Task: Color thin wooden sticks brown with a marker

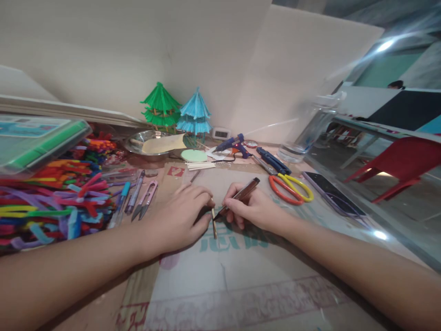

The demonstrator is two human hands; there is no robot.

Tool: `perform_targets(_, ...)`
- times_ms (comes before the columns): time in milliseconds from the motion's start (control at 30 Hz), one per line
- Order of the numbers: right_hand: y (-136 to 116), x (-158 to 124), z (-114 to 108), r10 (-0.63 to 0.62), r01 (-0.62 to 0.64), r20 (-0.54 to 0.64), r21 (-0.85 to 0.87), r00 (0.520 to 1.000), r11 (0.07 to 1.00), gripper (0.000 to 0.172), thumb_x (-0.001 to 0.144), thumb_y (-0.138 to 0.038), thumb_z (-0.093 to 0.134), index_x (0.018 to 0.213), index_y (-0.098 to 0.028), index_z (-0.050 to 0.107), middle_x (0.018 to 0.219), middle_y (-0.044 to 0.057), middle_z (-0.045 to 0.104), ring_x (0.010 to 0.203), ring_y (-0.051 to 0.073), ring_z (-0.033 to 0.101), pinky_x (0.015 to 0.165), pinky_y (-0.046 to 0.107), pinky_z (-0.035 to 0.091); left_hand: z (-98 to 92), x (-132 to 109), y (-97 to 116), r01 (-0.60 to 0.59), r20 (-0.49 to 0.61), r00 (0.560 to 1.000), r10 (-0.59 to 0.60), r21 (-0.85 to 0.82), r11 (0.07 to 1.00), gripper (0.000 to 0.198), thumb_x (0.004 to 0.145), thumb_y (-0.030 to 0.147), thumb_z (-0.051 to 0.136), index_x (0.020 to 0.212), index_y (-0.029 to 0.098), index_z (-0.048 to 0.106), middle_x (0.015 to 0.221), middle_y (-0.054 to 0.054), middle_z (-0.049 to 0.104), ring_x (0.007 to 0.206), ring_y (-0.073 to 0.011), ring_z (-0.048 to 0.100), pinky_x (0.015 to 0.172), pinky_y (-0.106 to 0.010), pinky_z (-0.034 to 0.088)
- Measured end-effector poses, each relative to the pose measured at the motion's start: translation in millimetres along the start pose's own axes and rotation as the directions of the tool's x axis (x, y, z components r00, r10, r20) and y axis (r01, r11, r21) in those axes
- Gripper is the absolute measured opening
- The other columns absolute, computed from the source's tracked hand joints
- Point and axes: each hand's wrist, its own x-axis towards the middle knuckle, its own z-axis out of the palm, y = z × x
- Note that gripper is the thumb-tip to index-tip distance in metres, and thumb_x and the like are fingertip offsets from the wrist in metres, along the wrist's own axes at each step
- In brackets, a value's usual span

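Between my two hands a thin wooden stick [215, 230] lies on the printed cardboard sheet [193, 285], with a darkened stretch along it. My left hand [186, 214] is closed over the stick's upper part, thumb and fingertips pinching it from the left. In my right hand [251, 207] a dark brown marker pen [245, 189] is gripped like a writing tool, its tip pointing down-left at the stick and seemingly touching it. Past my left hand several pale sticks [200, 165] lie in a small group near a light green disc [194, 155].
Colourful pipe cleaners [51, 207] pile up at left under a plastic case [37, 142]. Thread snips [146, 200] and pens lie beside them. At the back stand a green paper-like tree [161, 105], a blue one [195, 112] and a glue gun [234, 145]. Scissors [289, 187] and a phone [332, 195] lie right.
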Motion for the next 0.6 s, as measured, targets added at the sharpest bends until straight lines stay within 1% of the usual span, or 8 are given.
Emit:
perform_targets(67, 0.2, -0.9, -0.8, -0.004, 0.004, 0.016, -0.008, 1.0, 1.0, 0.021, 0.079, -0.035, 0.06, 0.076, -0.02, 0.046, 0.053, -0.005, 0.059, 0.037, 0.006, 0.047, 0.037, 0.016, 0.034, 0.2, -0.2, -0.2, 0.004, 0.0, 1.0, -0.004, 0.002, 1.0, 0.014, 0.088, 0.021, 0.044, 0.096, 0.017, 0.054, 0.108, -0.011, 0.059, 0.106, -0.0266, 0.052, 0.095, -0.047, 0.042)
perform_targets(233, 0.9, -3.9, -2.1, -0.003, 0.006, 0.103, -0.032, 0.995, 0.999, 0.023, 0.078, -0.036, 0.062, 0.074, -0.019, 0.047, 0.054, -0.004, 0.059, 0.038, 0.005, 0.046, 0.038, 0.016, 0.036, 0.6, -0.5, -1.2, 0.003, 0.004, 1.0, -0.003, 0.008, 1.0, 0.014, 0.087, 0.022, 0.045, 0.097, 0.018, 0.055, 0.107, -0.01, 0.06, 0.106, -0.0267, 0.052, 0.095, -0.048, 0.042)
perform_targets(300, 1.3, -3.8, -1.9, -0.008, 0.01, 0.103, -0.021, 0.995, 1.0, 0.024, 0.078, -0.036, 0.063, 0.074, -0.019, 0.047, 0.054, -0.004, 0.059, 0.038, 0.005, 0.046, 0.038, 0.016, 0.036, 0.7, -0.7, -1.5, 0.009, 0.002, 1.0, -0.009, 0.005, 1.0, 0.014, 0.087, 0.022, 0.046, 0.097, 0.018, 0.055, 0.108, -0.009, 0.06, 0.106, -0.0267, 0.052, 0.095, -0.048, 0.042)
perform_targets(400, 2.3, -2.3, -1.4, -0.013, 0.014, 0.048, -0.01, 0.999, 1.0, 0.024, 0.078, -0.038, 0.062, 0.076, -0.019, 0.047, 0.054, -0.005, 0.059, 0.038, 0.006, 0.047, 0.037, 0.016, 0.034, 0.7, -1.0, -1.4, 0.016, 0.0, 1.0, -0.016, 0.0, 1.0, 0.013, 0.087, 0.023, 0.046, 0.097, 0.018, 0.054, 0.108, -0.01, 0.059, 0.107, -0.0267, 0.052, 0.095, -0.047, 0.042)
perform_targets(467, 2.6, -1.7, -1.4, -0.012, 0.013, 0.033, -0.009, 0.999, 1.0, 0.024, 0.079, -0.038, 0.062, 0.077, -0.019, 0.047, 0.053, -0.005, 0.059, 0.037, 0.006, 0.047, 0.036, 0.016, 0.034, 0.3, -1.0, -1.0, 0.013, 0.002, 1.0, -0.013, 0.003, 1.0, 0.013, 0.088, 0.022, 0.045, 0.096, 0.018, 0.054, 0.108, -0.01, 0.059, 0.107, -0.0267, 0.052, 0.095, -0.048, 0.042)
perform_targets(600, 1.3, -3.3, -1.9, -0.006, 0.007, 0.093, -0.013, 0.996, 1.0, 0.023, 0.078, -0.035, 0.063, 0.074, -0.019, 0.047, 0.055, -0.004, 0.06, 0.038, 0.005, 0.046, 0.038, 0.016, 0.036, -0.7, -0.6, -0.1, 0.008, 0.006, 1.0, -0.008, 0.015, 1.0, 0.013, 0.089, 0.022, 0.044, 0.096, 0.018, 0.054, 0.109, -0.01, 0.059, 0.107, -0.027, 0.052, 0.095, -0.048, 0.042)
